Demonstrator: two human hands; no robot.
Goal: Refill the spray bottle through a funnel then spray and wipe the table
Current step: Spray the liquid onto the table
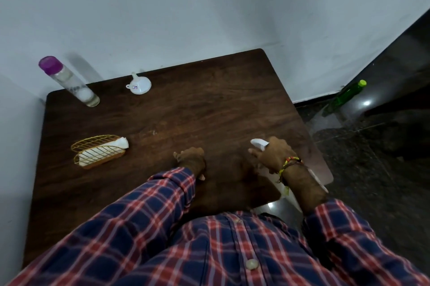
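Observation:
My right hand [275, 155] is closed around a white spray bottle [258, 143] above the table's right side. The nozzle pokes out past my fingers, and a pale strip of the body shows beside my forearm; the wrist hides everything else. My left hand [191, 160] rests on the dark wooden table [209, 104] near the front middle, with nothing in it. A white funnel [139, 85] lies at the back of the table. At the back left corner stands a clear bottle with a purple cap [69, 82].
A gold wire holder with white tissues [100, 151] sits on the left side of the table. White walls border the table at the back and left. A green bottle [346, 97] stands on the dark floor to the right.

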